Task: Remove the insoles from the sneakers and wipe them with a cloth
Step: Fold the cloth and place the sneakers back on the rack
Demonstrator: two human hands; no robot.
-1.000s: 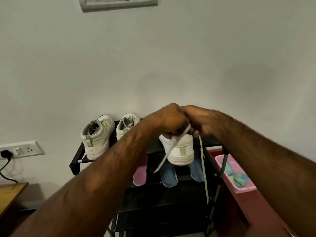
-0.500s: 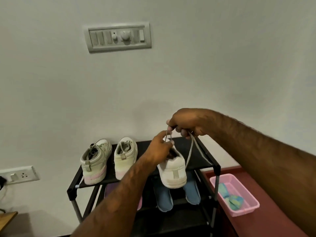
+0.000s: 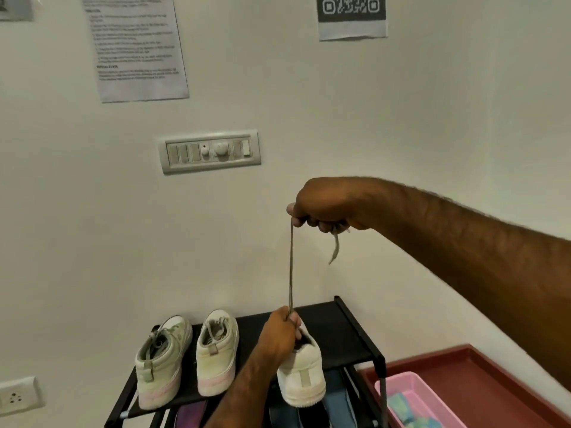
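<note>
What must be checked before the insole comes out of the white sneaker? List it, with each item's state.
1. Left hand grips white sneaker: ok.
2. Right hand holds lace, pulled taut upward: ok.
3. Lace clear of the eyelets: cannot tell, left hand hides them.
4. Insole reachable: cannot tell, opening hidden.
5. Cloth ready in pink tub beside rack: ok.

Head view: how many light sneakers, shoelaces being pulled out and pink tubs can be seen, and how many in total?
light sneaker: 3
shoelace: 1
pink tub: 1
Total: 5
</note>
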